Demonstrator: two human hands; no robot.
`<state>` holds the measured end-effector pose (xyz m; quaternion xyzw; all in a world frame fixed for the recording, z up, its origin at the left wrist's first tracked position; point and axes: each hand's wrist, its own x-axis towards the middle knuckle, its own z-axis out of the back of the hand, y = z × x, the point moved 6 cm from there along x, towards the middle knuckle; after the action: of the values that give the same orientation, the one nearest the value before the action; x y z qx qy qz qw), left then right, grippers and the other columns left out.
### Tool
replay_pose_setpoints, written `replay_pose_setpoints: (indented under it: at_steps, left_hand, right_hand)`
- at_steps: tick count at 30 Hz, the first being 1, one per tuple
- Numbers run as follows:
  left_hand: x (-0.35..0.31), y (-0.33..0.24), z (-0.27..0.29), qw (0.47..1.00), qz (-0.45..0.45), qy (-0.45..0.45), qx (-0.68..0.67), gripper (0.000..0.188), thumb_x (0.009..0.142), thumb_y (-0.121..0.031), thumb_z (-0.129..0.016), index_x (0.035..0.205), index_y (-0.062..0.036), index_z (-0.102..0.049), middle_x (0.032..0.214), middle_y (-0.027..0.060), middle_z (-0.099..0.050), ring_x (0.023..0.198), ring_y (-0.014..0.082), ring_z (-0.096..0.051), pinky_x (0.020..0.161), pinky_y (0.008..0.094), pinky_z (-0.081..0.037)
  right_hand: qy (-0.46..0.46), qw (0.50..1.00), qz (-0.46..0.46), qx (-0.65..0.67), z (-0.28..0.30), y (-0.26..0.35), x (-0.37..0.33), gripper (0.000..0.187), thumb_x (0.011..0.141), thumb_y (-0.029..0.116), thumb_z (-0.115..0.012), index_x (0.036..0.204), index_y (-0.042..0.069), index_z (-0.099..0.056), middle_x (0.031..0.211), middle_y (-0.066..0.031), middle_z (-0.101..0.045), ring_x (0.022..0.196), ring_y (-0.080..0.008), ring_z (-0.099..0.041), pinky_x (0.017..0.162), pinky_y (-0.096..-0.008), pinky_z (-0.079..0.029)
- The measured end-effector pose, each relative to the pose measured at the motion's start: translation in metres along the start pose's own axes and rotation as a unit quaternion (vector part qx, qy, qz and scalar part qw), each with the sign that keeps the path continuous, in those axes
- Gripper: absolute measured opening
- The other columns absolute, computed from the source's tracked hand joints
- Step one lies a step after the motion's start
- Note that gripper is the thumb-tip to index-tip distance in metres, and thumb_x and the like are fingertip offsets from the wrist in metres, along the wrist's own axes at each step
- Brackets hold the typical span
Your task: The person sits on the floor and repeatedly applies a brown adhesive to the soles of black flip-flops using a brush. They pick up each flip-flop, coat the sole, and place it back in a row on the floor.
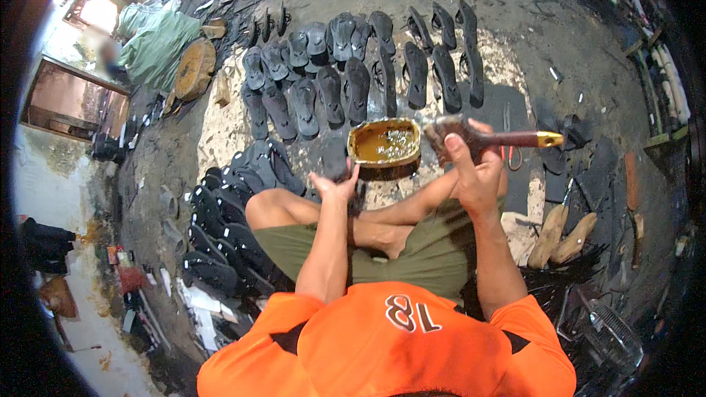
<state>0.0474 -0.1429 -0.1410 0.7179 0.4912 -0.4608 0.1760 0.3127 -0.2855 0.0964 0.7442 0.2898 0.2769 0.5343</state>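
Note:
My right hand (478, 176) is wrapped around a wide paintbrush (515, 139) with a dark red handle and a gold-coloured end. Its bristle end points left, close to the rim of a tub (354, 148) of amber, glue-like liquid. In my left hand (334, 184) is the near end of a dark sandal sole (329, 156), gripped between thumb and fingers just left of the tub. Beyond the tub, black sandals (331, 95) lie in rows on a pale, stained sheet (507, 66).
Black sandals with white marks (220, 235) are heaped beside my left knee. Wooden shoe lasts (550, 235) and red-handled scissors (515, 156) lie to the right. A fan (614, 331) stands at lower right, a round wooden block (195, 70) at far left.

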Motion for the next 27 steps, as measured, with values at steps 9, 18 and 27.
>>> replay_pose_setpoints:
  at_steps: [9, 18, 27]
  left_hand:
    - [-0.054, -0.021, -0.004, 0.976, 0.118, 0.132, 0.130, 0.042, 0.094, -0.016, -0.052, 0.128, 0.0064, -0.041, 0.125, 0.0185, -0.054, 0.119, 0.0314, -0.055, 0.100, 0.0467, -0.051]
    - [0.046, -0.001, -0.226, 0.825, -0.080, 0.269, 0.491, 0.031, 0.089, -0.032, -0.070, 0.100, -0.0044, -0.060, 0.088, 0.0023, -0.066, 0.068, 0.0089, -0.061, 0.049, 0.0206, -0.044]
    - [0.244, 0.072, -0.358, 0.853, -0.083, 0.310, 0.413, 0.037, 0.086, -0.009, -0.072, 0.103, 0.0141, -0.049, 0.091, 0.0184, -0.066, 0.077, 0.0233, -0.070, 0.061, 0.0261, -0.062]
  right_hand:
    - [-0.024, 0.997, -0.043, -0.058, -0.008, -0.042, 0.024, 0.036, 0.089, 0.012, -0.069, 0.120, 0.000, -0.054, 0.102, -0.0040, -0.064, 0.089, -0.0086, -0.057, 0.082, -0.0241, -0.046]
    - [-0.130, 0.976, -0.083, -0.153, 0.034, -0.046, 0.019, 0.041, 0.088, 0.019, -0.072, 0.120, 0.000, -0.056, 0.103, -0.0048, -0.064, 0.090, -0.0120, -0.059, 0.085, -0.0281, -0.046]
    - [-0.238, 0.921, -0.052, -0.303, 0.128, 0.004, -0.017, 0.036, 0.092, 0.022, -0.065, 0.120, 0.002, -0.054, 0.106, -0.0021, -0.058, 0.096, -0.0118, -0.053, 0.089, -0.0278, -0.042]
